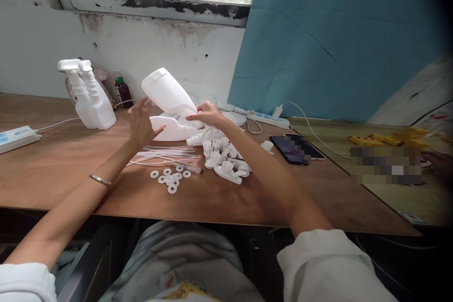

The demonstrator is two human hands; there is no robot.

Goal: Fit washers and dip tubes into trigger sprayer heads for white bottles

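My right hand [209, 114] grips the neck of a white plastic bottle [169, 89], which is tilted with its base up to the left. Close to that base, my left hand [142, 120] is raised with its fingers apart, and it holds nothing. Beneath the tilted bottle, another white bottle [164, 129] lies on its side. White spray heads [226, 153] are heaped below my right hand. In front of my left hand lie thin white tubes [166, 153], several white ring washers [170, 179] and a clear pen-like tool [187, 167].
Two white spray bottles [90, 96] stand at the back left near a dark bottle with a green cap [122, 90]. Power strips [269, 119] lie at the back and far left. Phones [292, 149] rest right of the spray heads. Yellow items [389, 138] and another person's hand [439, 163] are far right.
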